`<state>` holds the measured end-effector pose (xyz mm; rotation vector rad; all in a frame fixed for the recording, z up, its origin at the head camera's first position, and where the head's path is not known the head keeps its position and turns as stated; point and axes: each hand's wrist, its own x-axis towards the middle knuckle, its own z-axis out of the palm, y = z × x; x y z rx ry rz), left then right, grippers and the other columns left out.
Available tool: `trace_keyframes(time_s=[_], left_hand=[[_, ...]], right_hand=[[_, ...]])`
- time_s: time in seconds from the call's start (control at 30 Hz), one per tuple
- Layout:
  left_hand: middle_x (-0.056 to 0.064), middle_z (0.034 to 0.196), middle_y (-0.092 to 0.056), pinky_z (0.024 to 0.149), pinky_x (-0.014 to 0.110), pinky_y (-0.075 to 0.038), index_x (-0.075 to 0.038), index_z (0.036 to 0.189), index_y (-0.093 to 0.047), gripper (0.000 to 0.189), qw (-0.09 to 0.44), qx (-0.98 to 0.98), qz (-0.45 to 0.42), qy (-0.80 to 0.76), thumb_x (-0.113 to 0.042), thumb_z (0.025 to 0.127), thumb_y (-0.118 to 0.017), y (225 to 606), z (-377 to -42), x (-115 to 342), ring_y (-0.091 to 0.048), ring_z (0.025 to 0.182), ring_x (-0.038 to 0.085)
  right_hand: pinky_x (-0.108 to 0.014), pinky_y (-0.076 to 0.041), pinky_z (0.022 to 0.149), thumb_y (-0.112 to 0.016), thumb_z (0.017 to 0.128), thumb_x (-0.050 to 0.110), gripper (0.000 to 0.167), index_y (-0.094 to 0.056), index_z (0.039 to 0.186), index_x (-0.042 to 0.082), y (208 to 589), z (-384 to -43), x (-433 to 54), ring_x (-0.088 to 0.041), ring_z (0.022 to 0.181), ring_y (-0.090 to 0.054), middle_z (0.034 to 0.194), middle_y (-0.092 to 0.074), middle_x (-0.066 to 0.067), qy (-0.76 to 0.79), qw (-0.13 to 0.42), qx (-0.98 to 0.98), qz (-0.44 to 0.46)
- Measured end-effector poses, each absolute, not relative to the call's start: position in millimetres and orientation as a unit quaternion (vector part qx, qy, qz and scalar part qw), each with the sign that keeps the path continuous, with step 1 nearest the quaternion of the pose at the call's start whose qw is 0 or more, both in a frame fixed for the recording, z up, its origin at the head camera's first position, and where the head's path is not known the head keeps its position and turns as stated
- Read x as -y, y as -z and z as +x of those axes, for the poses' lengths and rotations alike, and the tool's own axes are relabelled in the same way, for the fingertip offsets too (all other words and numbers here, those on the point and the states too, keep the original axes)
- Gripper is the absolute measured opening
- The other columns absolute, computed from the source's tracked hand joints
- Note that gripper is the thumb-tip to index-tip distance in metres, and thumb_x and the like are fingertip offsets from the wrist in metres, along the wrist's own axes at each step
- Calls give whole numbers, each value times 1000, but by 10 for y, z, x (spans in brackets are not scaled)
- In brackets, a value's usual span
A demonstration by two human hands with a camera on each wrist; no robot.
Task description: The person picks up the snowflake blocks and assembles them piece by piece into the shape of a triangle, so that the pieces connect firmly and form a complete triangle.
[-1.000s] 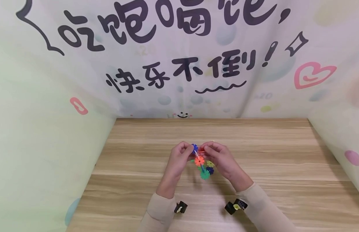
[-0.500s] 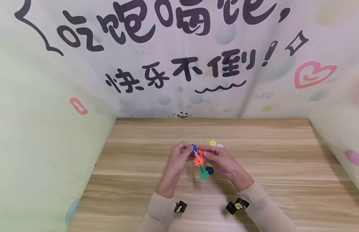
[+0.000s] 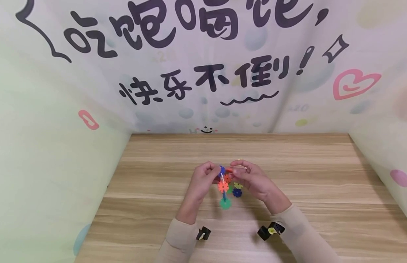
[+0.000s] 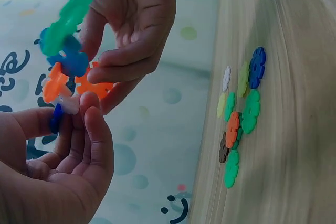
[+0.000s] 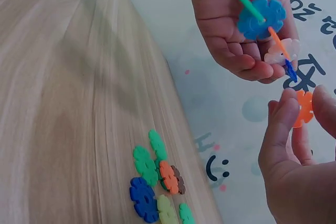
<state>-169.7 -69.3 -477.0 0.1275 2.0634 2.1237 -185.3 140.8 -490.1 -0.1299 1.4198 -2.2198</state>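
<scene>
Having swung a little left since half a second ago, the disc chain (image 3: 220, 187) is now hanging straighter from the left hand (image 3: 202, 179). Behind, the backdrop (image 3: 170, 122) is showing black lettering (image 3: 212, 81), "快乐不倒!", under a cropped upper line. On the table (image 3: 151, 190), loose discs (image 4: 251, 113) are lying. The left hand is pinching the chain's dark blue end disc (image 4: 55, 119), the long axis running down the head view. The right hand (image 3: 257, 182) is gripping a single orange disc (image 5: 305, 109), just right of that end; whether they're touching, I cannot tell.
</scene>
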Motion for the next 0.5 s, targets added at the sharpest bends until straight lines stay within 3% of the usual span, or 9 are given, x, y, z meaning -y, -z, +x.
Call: trace_keyframes(time_s=[0.27,0.5], left_hand=[[14,89,-71,74,30,-58,1,101,-67,21,87,-711,41,-697,-19,101,-60,4755,-1694,691,-65,77,16],[12,87,-71,72,30,-56,-1,99,-68,23,77,-733,40,-675,-22,102,-60,4752,-1691,692,-63,75,14]], right_hand=[[-26,-56,85,-64,97,3,14,-59,110,5,4871,-1849,-1375,-16,89,-70,101,-72,-7,813,258,-519,-55],[-28,-57,83,-63,97,1,11,-59,106,6,4859,-1844,-1355,-16,87,-69,96,-71,-5,808,264,-520,-80]])
